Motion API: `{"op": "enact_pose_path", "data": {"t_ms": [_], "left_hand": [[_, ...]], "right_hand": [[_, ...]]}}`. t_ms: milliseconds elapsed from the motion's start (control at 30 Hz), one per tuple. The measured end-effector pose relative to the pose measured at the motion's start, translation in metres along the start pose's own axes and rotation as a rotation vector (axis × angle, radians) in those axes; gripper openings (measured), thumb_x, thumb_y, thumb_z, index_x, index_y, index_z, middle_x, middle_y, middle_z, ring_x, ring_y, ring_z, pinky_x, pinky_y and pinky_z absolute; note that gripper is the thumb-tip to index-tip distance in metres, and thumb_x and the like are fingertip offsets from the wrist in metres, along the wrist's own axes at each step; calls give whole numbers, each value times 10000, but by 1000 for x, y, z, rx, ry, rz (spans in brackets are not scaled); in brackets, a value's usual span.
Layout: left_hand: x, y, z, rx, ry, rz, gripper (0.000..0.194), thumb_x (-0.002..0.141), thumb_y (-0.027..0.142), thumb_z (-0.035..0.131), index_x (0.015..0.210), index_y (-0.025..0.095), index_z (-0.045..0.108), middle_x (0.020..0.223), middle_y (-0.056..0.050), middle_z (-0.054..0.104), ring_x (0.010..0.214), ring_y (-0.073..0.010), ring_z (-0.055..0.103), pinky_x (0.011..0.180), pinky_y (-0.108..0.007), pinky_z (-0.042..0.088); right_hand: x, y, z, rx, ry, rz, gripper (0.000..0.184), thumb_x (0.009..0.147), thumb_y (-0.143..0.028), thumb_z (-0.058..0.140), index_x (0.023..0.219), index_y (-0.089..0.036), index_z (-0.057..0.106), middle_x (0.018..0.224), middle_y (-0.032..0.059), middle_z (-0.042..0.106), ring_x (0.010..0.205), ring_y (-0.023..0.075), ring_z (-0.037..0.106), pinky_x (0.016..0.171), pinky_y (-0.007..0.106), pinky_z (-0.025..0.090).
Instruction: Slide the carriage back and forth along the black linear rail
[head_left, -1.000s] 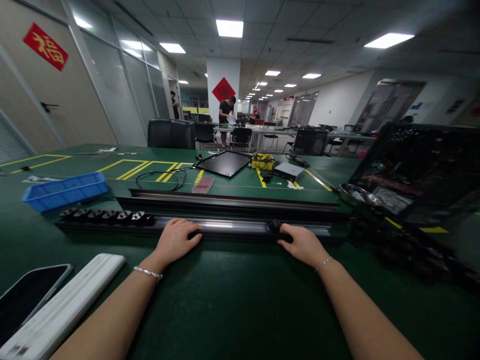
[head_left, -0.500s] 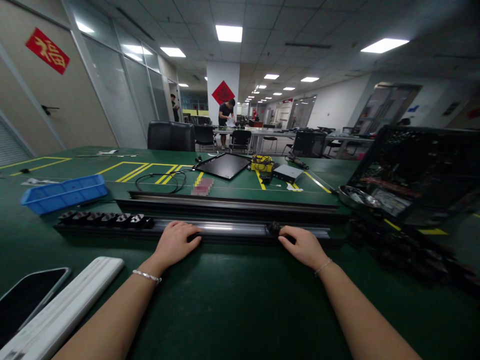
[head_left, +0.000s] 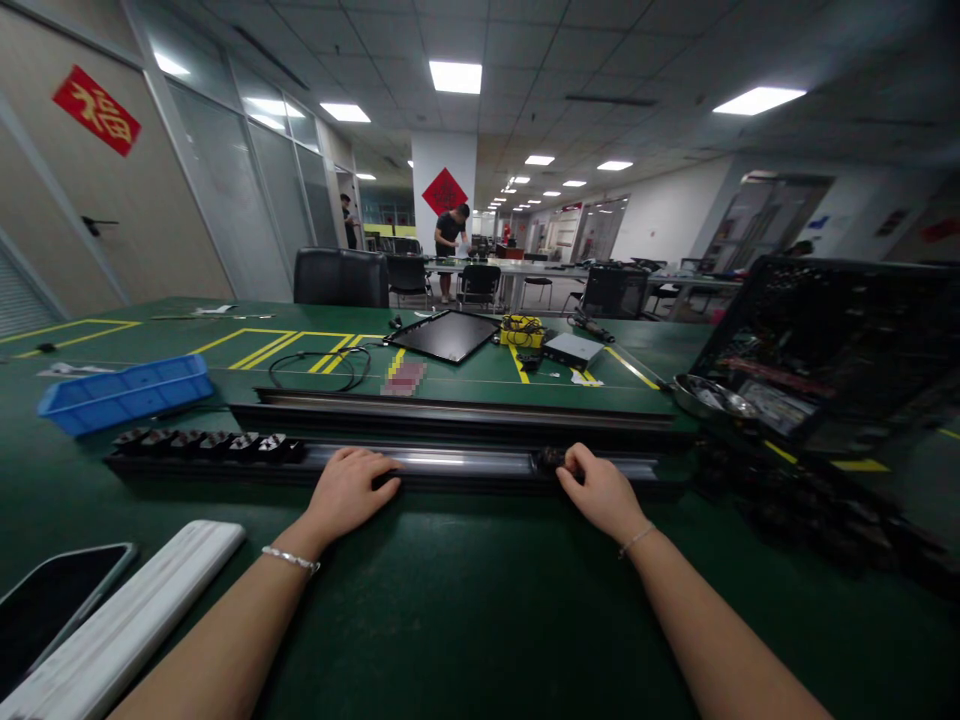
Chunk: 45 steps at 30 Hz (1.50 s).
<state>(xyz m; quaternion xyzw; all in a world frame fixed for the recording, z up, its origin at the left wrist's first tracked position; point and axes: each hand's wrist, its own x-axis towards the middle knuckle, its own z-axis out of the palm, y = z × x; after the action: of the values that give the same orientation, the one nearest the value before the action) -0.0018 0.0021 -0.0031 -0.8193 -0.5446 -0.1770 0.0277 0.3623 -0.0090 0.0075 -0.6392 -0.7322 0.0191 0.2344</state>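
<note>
The left hand (head_left: 351, 490) rests on the long black rail (head_left: 457, 462), thumb spread from the fingers; whether it clamps the rail is impossible to tell. Left of it, a row of black socket-like modules (head_left: 206, 443) sits in the same rail. The right hand (head_left: 600, 488) has its fingertips at a small black piece (head_left: 550, 460) in the rail, just to that hand's left; whether they pinch it cannot be made out. Beyond both hands, a second rail (head_left: 465, 412) lies on the green tabletop (head_left: 450, 610).
</note>
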Motion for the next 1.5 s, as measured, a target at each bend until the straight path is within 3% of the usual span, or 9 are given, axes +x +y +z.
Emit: {"op": "enact_pose_path", "data": {"t_ms": [100,200,333,433,633,867,1500], "left_hand": [[0,1,0,12,5,2,272,813,396,473,964,289,672,994,-11,704,962,-203,594,889,-385,342],[0,1,-1,25,-1,3,275,815,395,472,975,291,670,998,-12,703,964,-206,596,887,-387,343],[1,2,-2,28,-8,7,277,817,394,471,976,285,668,997,-15,703,966,-207,596,883,-383,346],[0,2,-2,31,-5,1,272,815,398,473,968,286,669,988,-10,705,958,-205,598,884,-379,345],[0,1,-2,42,-14,1,285,822,405,459,985,290,662,1002,-9,704,969,-201,594,891,-377,344],[1,3,-3,33,-19,-12,285,816,406,468,975,285,672,998,-6,704,967,-206,597,894,-379,344],[0,1,-1,21,1,0,283,816,402,465,965,284,676,986,-6,706,957,-203,597,894,-384,344]], "right_hand": [[2,4,5,-69,107,38,92,758,-313,477,778,-225,491,791,43,595,776,202,547,671,309,396],[3,6,10,-142,250,67,249,733,-337,509,944,-209,541,1033,98,588,1016,264,500,835,389,395],[3,6,11,-158,174,120,376,774,-378,470,1101,-211,548,1221,98,546,1185,284,417,997,498,278],[3,4,9,-137,61,172,383,799,-407,426,1110,-231,565,1204,79,573,1193,279,427,1021,563,212],[7,0,3,-111,-17,247,419,774,-426,425,1113,-238,583,1223,67,568,1207,274,416,1029,575,185],[10,-2,2,-129,-43,298,431,754,-406,438,1127,-251,589,1231,47,565,1201,249,418,1039,518,196],[11,1,2,-106,-56,302,404,759,-357,425,1113,-260,593,1227,35,572,1197,240,423,1031,495,209]]}}
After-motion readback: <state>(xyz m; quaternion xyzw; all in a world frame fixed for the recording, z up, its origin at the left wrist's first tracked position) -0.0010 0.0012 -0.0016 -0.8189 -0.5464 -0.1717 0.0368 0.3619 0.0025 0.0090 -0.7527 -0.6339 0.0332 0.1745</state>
